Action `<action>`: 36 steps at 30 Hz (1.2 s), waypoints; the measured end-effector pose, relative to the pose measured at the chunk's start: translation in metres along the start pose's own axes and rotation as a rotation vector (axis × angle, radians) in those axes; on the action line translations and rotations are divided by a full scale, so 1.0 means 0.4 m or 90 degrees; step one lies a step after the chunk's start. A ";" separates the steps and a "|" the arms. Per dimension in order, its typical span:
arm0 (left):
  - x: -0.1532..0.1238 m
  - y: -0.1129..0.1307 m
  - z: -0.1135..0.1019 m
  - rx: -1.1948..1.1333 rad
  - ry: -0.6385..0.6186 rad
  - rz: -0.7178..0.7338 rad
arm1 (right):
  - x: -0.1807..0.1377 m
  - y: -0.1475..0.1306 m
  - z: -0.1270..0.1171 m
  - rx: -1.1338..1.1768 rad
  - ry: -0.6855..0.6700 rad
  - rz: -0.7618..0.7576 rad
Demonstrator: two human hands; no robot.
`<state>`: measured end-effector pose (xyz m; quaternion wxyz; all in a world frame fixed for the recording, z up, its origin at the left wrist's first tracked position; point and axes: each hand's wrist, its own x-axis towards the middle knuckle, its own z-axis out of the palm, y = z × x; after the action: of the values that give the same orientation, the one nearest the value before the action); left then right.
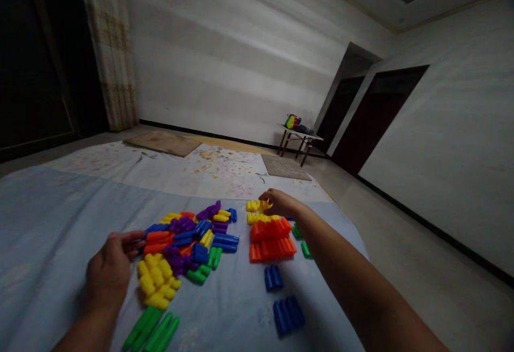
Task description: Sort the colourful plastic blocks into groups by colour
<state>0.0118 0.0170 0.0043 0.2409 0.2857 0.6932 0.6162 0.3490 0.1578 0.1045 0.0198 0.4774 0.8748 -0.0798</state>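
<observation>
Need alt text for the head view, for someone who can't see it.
A person's right hand touches yellow blocks beside joined orange blocks on a pale blue sheet, while the left hand rests at the edge of a mixed pile of coloured blocks. Blue blocks and green blocks lie nearer the camera.

Fingers [267,197] of the right hand [283,203] partly hide a yellow block [261,207].

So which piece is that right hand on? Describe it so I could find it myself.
Look at the pale blue sheet on the floor, then the tidy block of orange rows right of the loose mixed pile. A short yellow row caps its far end, and the right hand pinches the yellow piece at that row's far edge. Only it sits between fingertips.
</observation>
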 end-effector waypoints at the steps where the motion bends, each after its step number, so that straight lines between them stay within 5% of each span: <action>1: 0.000 0.001 -0.001 -0.002 -0.005 -0.007 | 0.014 0.012 0.004 -0.009 -0.017 0.004; 13: -0.008 0.012 0.003 0.008 0.006 -0.026 | 0.079 0.054 0.032 -0.031 -0.214 0.025; 20: -0.007 0.008 0.004 -0.009 0.016 -0.030 | 0.057 0.049 0.029 -0.029 -0.153 0.036; 26: -0.007 0.004 0.004 -0.022 0.031 -0.011 | 0.030 -0.071 0.030 0.005 -0.009 -0.069; 31: -0.013 0.010 0.004 -0.027 0.028 -0.005 | 0.015 -0.205 0.078 0.027 0.018 -0.253; 36: -0.013 0.010 0.005 -0.038 0.036 0.001 | 0.009 -0.250 0.108 -0.063 -0.001 -0.209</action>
<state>0.0176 0.0151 0.0080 0.2289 0.2615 0.6810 0.6446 0.2614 0.1006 0.0735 0.0304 0.3267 0.9438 -0.0390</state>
